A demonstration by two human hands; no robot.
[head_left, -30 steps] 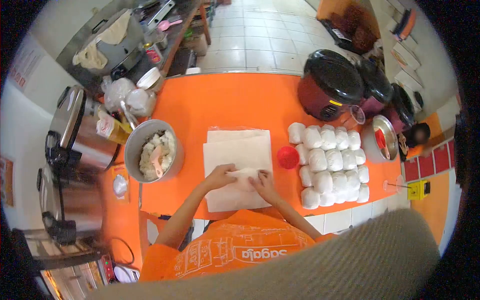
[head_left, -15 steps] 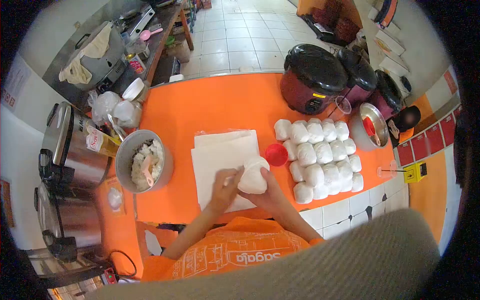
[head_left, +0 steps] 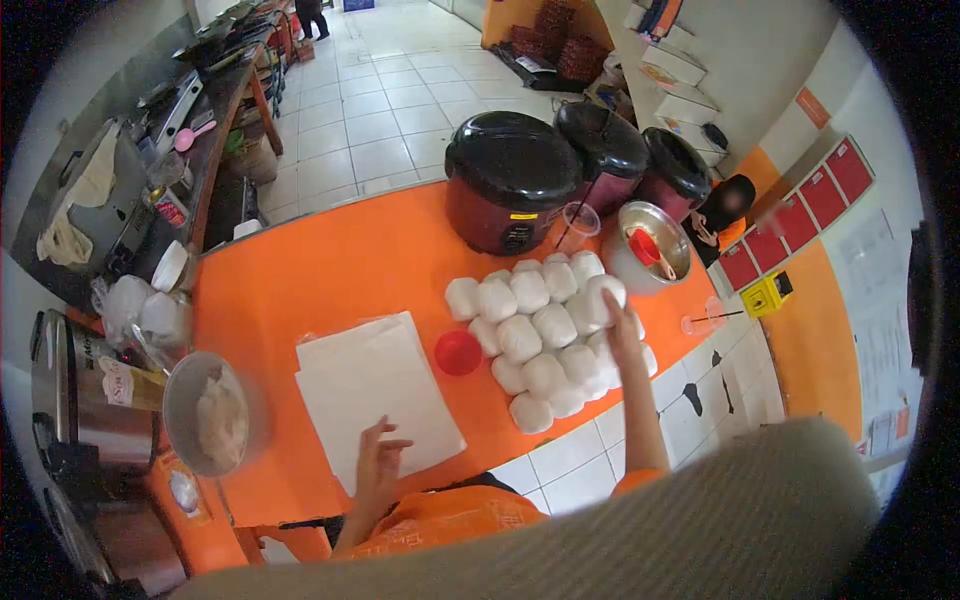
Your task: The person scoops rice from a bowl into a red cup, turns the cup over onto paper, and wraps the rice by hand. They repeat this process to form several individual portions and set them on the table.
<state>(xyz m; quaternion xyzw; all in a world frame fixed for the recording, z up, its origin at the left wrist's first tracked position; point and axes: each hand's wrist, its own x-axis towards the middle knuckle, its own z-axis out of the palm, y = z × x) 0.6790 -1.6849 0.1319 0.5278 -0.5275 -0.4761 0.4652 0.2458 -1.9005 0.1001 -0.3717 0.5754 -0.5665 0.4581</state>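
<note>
My right hand (head_left: 626,330) grips a white paper-wrapped bundle (head_left: 604,298) on top of the stack at the right of the table. Several more wrapped bundles (head_left: 546,376) are piled in rows around and below it. Over the near edge of the stack of white wrapping paper (head_left: 370,390), my left hand (head_left: 378,460) is open with its fingers apart, holding nothing. Between the paper and the bundles sits a red cup (head_left: 459,353). To the left is a pot (head_left: 180,420) with white rice (head_left: 222,420), blurred here.
Black-lidded rice cookers (head_left: 512,180) line the far right of the orange table (head_left: 300,260). Near them are a clear plastic cup (head_left: 576,226) and a metal bowl (head_left: 618,258) with a red scoop (head_left: 643,245). Another person (head_left: 728,208) is beyond the table's right side.
The wrapped bundle held between both hands has moved right onto the pile in my right hand. My left hand has let go and stays over the paper. The view has turned right.
</note>
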